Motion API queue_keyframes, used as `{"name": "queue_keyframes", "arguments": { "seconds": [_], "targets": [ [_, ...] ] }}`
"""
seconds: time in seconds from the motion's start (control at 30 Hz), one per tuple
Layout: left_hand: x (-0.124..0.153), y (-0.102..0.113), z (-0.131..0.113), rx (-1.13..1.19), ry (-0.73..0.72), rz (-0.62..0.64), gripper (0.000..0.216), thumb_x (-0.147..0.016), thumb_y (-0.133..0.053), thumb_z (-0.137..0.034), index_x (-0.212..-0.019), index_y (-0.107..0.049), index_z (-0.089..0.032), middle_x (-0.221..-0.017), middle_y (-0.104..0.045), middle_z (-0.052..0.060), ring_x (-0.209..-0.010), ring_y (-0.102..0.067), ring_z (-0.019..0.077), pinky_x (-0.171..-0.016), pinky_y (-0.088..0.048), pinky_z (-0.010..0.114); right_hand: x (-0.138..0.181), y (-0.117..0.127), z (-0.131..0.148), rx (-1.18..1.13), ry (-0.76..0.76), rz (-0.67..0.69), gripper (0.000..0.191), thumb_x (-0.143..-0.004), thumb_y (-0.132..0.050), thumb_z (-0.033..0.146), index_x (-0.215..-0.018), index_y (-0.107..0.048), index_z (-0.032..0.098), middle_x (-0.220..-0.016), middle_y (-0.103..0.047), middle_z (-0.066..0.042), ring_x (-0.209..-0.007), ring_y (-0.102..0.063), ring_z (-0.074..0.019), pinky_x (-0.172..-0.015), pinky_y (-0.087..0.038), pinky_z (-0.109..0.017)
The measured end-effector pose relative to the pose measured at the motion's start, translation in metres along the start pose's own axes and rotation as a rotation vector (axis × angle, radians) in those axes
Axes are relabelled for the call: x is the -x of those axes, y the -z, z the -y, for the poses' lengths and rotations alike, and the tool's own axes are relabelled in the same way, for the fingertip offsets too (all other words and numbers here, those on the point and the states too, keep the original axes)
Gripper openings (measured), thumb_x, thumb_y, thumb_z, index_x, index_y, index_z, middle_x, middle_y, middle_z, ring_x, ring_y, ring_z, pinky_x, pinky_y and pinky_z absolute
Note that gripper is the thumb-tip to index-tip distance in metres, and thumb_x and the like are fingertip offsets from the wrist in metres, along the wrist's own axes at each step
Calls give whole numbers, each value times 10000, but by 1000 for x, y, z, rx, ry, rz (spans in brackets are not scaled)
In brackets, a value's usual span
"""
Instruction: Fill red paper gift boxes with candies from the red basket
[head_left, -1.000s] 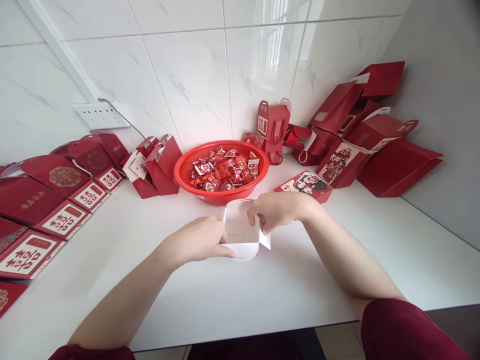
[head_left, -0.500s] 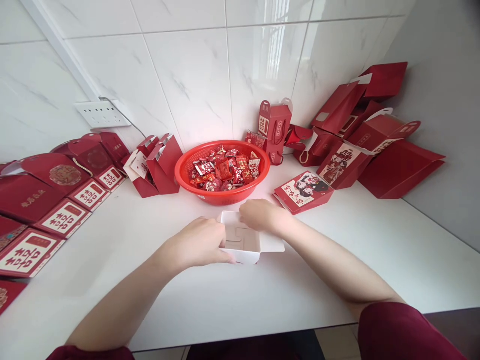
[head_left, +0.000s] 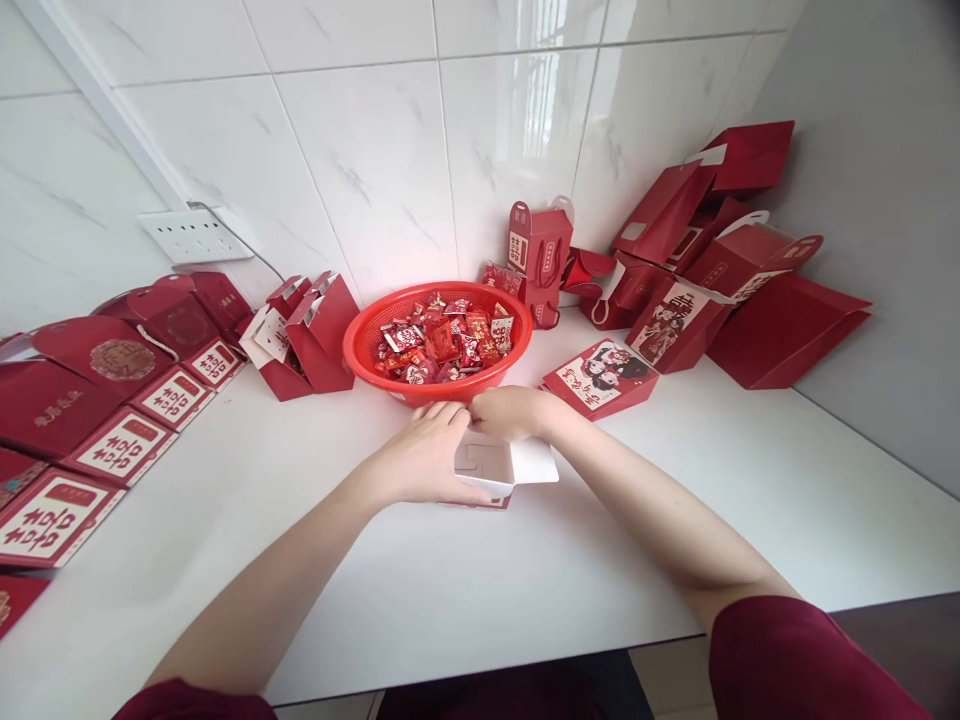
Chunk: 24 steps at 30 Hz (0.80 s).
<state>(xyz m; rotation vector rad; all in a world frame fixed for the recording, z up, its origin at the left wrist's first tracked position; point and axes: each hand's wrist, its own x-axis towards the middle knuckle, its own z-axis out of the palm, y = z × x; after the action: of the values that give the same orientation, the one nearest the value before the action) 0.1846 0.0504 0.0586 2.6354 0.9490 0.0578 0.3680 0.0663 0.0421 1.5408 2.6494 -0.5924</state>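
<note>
— Where is the small box [head_left: 486, 463] found?
— It is set on the desk [head_left: 375, 600], at the near side of the red basket [head_left: 480, 383], white inside turned up, one flap [head_left: 535, 464] spread out to the right.
— How is it held?
— Its left side is spanned by the left grip [head_left: 427, 455], thumb laid at the near rim, fingers at the far. At the far rim the right grip [head_left: 506, 412] is curled narrow; whether card is pinched there cannot be told, the fingertips being hidden.
— How is this step best done?
— The far edge is probably best worked with the walls kept square; if squeezed hard, thin card may be creased.
— What is changed from half a second ago?
— The left fingers are brought to the far edge, beside the right hand, and more of the printed near face is shown. The flap is left outward; the illustrated box [head_left: 592, 378] is left unmoved to the right.
</note>
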Motion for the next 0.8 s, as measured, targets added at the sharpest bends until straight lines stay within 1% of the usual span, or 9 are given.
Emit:
{"name": "queue_keyframes", "arguments": {
  "seconds": [0.13, 0.23, 0.3, 0.37, 0.43, 0.5, 0.67, 0.73, 0.8],
  "targets": [
    [-8, -16, 11, 140, -47, -116, 779, -635, -747, -668, -1227, -543, -205, -1302, -528, 138, -1251, -470, 362, -1038, -403, 492, -5, -3, -16, -110, 56, -59, 227, -873, -491, 194, -913, -704, 130, -961, -731, -96, -776, -624, -178, -614, -402, -226],
    [-7, -37, 20, 376, -127, -353, 666, -753, -706, -562, -1277, -492, -211, -1370, -493, 136, -1321, -443, 324, -1122, -352, 489, -5, -13, -20, -162, 39, -163, 305, -938, -408, 236, -938, -685, 109, -948, -721, -99, -818, -614, -181, -680, -419, -229],
    [-4, -51, 25, 520, -180, -480, 597, -811, -653, -516, -1289, -471, -208, -1418, -445, 142, -1367, -411, 312, -1153, -331, 492, -2, -24, -19, -212, 14, -266, 416, -1002, -294, 283, -1000, -671, 108, -969, -716, -100, -851, -611, -186, -744, -430, -244],
    [-3, -64, 31, 613, -226, -533, 629, -807, -649, -524, -1309, -443, -206, -1466, -380, 153, -1396, -380, 320, -1160, -331, 503, 0, -38, -20, -347, -10, -409, 505, -1035, -207, 329, -1046, -669, 125, -1020, -714, -99, -908, -617, -195, -822, -436, -262],
    [-2, -73, 37, 658, -254, -540, 718, -769, -686, -544, -1341, -400, -219, -1517, -295, 159, -1414, -352, 334, -1160, -335, 509, 1, -54, -21, -539, -34, -550, 564, -1043, -173, 387, -1045, -682, 142, -1068, -711, -102, -963, -625, -207, -883, -439, -283],
    [-2, -80, 40, 686, -238, -531, 825, -738, -708, -580, -1389, -336, -237, -1539, -248, 163, -1423, -334, 348, -1154, -344, 518, -2, -71, -22, -736, -78, -618, 632, -1034, -156, 474, -1007, -693, 141, -1057, -714, -115, -975, -635, -225, -893, -455, -301],
    [-3, -91, 36, 892, -97, -436, 1140, -741, -674, -675, -1516, 74, -302, -1503, -329, 177, -1371, -423, 338, -1070, -449, 518, -20, -96, -20, -1307, -168, -595, 860, -920, -134, 759, -1026, -679, 102, -946, -725, -151, -867, -677, -272, -798, -516, -329],
    [-3, -93, 33, 957, -79, -430, 1196, -729, -714, -641, -1514, 133, -330, -1541, -277, 171, -1398, -395, 335, -1083, -446, 507, -25, -96, -19, -1388, -186, -587, 866, -907, -146, 778, -1051, -670, 103, -975, -727, -165, -873, -685, -278, -786, -524, -320],
    [-1, -93, 32, 1005, -82, -395, 1227, -724, -745, -598, -1510, 165, -357, -1570, -232, 162, -1425, -357, 341, -1094, -433, 523, -26, -93, -19, -1218, -243, -562, 839, -934, -109, 733, -1058, -659, 112, -1005, -726, -167, -894, -686, -270, -763, -526, -301]
  ]
}}
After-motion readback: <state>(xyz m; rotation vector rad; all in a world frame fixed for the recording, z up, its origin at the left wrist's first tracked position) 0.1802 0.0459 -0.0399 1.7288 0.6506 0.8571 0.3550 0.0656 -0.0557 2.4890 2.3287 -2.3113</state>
